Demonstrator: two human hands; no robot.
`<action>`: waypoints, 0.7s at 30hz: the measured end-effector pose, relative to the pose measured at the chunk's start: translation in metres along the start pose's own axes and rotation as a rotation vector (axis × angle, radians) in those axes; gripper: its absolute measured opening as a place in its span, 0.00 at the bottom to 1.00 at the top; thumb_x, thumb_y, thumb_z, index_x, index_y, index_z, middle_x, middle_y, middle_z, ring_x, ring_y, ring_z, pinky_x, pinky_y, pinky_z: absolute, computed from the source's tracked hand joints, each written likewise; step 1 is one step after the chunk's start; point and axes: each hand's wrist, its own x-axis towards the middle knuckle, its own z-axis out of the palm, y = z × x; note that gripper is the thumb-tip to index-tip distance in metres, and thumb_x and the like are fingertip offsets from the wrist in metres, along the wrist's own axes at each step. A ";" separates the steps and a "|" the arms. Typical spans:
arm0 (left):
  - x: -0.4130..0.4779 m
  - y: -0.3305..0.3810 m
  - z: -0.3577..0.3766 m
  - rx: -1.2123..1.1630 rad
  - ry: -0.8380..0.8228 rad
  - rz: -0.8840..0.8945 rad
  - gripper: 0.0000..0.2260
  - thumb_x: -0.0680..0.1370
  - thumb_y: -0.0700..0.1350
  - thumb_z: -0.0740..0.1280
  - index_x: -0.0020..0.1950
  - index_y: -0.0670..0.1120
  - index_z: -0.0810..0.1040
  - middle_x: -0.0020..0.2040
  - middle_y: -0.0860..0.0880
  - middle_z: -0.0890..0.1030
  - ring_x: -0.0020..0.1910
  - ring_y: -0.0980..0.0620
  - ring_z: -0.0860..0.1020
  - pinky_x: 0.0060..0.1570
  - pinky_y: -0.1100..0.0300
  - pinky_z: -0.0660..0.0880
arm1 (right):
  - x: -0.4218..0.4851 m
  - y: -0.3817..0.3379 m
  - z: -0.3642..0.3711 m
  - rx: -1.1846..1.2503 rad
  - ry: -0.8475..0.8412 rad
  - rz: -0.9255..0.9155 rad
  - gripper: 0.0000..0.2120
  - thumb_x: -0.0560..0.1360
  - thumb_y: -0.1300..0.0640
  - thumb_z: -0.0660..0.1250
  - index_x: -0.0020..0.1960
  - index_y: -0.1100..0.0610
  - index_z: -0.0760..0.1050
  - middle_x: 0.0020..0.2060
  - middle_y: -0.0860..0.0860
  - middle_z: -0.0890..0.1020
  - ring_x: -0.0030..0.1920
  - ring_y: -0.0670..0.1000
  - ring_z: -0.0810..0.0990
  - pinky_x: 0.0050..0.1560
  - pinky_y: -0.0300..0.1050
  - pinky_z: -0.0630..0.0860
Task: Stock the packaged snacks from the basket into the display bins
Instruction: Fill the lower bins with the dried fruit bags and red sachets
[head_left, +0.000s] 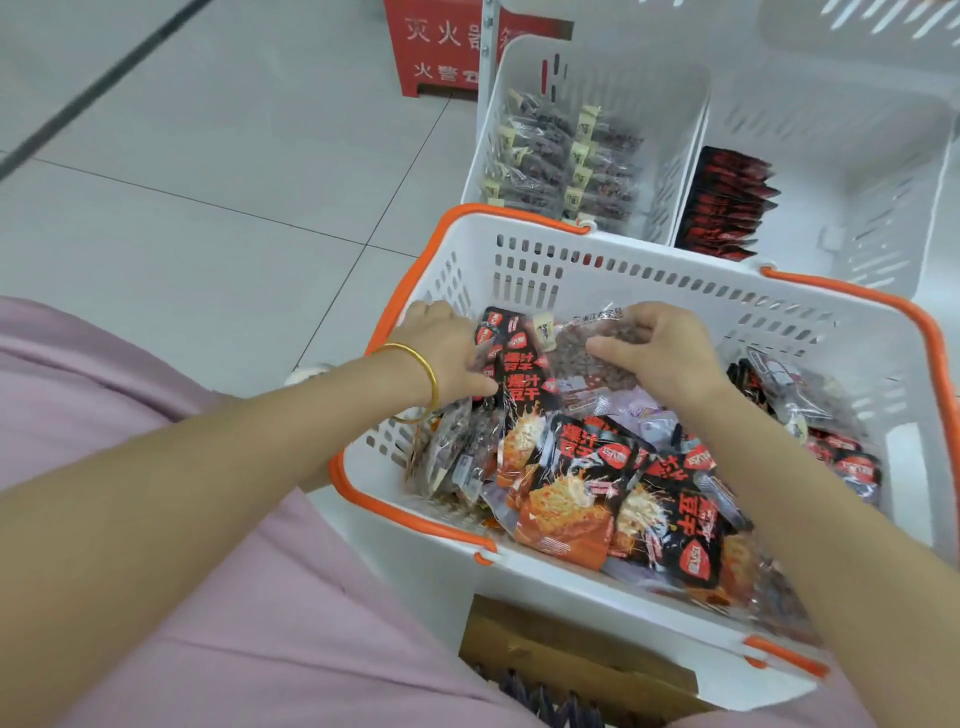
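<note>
A white basket (613, 270) with orange handles holds several snack packs. My left hand (447, 348), with a gold bangle on the wrist, grips a stack of black-and-red packs (511, 358) at the basket's far left. My right hand (660, 348) is closed on a clear pack of dark brown snacks (576, 343) beside that stack. More black-and-red packs (582, 488) lie loose in the basket's middle. Beyond the basket stand two white display bins: the left bin (675, 119) holds rows of clear packs, the right bin (893, 171) holds a row of black-and-red packs (727, 202).
A red fire-equipment box (441, 47) stands on the grey tiled floor behind the bins. A cardboard box (571, 649) sits under the basket's near edge. My pink-clothed lap (182, 571) fills the lower left. Another white bin (857, 26) shows at the top right.
</note>
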 end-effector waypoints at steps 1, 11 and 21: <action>-0.003 0.000 0.009 0.094 -0.067 -0.008 0.22 0.73 0.62 0.64 0.55 0.45 0.75 0.59 0.44 0.70 0.61 0.44 0.65 0.61 0.53 0.64 | -0.001 0.002 -0.002 0.033 0.012 0.028 0.07 0.70 0.54 0.74 0.45 0.55 0.79 0.41 0.52 0.82 0.44 0.54 0.82 0.48 0.54 0.80; 0.001 -0.009 0.014 0.054 0.053 0.330 0.20 0.76 0.39 0.64 0.66 0.55 0.73 0.62 0.49 0.69 0.62 0.49 0.63 0.61 0.57 0.65 | -0.001 0.007 0.001 0.257 0.019 0.100 0.26 0.69 0.51 0.74 0.61 0.63 0.75 0.54 0.56 0.81 0.56 0.54 0.79 0.60 0.54 0.76; 0.009 -0.012 0.012 0.256 -0.007 0.571 0.05 0.77 0.48 0.65 0.48 0.52 0.81 0.69 0.55 0.69 0.73 0.52 0.57 0.68 0.55 0.55 | -0.003 0.013 -0.004 0.449 0.023 0.141 0.21 0.71 0.53 0.73 0.59 0.63 0.75 0.56 0.56 0.81 0.55 0.54 0.80 0.58 0.49 0.76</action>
